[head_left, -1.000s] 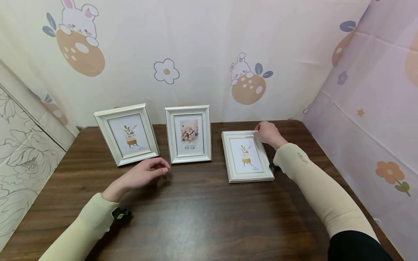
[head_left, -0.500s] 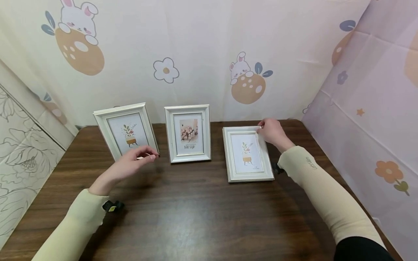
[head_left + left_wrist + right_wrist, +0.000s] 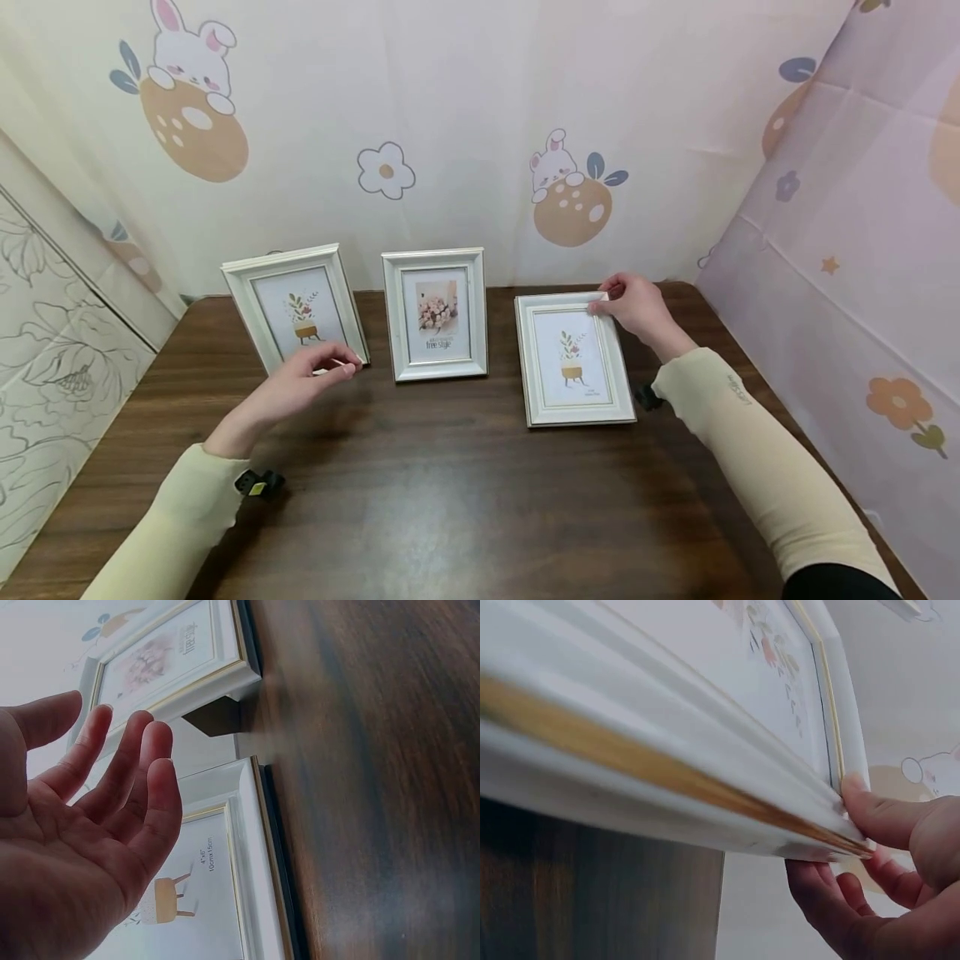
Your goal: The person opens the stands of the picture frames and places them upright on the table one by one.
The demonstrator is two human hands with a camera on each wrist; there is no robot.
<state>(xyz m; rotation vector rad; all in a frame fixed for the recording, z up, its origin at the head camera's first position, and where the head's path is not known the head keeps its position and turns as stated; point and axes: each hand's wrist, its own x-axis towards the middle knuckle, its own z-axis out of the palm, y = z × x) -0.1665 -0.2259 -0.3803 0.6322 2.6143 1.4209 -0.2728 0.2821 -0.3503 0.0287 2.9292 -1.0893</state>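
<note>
On the right, a white picture frame [image 3: 573,358] with a plant print leans back, its lower edge on the table. My right hand [image 3: 637,308] pinches its upper right corner, thumb on the front and fingers behind, as the right wrist view shows. My left hand [image 3: 303,383] hovers in front of the lower part of the left white picture frame [image 3: 296,312], fingers loosely bent and holding nothing. In the left wrist view this hand [image 3: 97,810] appears apart from the frames. A middle white picture frame [image 3: 435,315] with a flower photo stands upright between the two.
The brown wooden table [image 3: 420,492] stretches forward from the frames. Behind it hangs a pale curtain [image 3: 465,108] printed with rabbits and fruit. A second printed sheet [image 3: 847,275] borders the right side.
My left hand has moved left, from near the middle frame to the left frame. My right hand has tilted the right frame's top edge up somewhat; its thumb now lies on the front.
</note>
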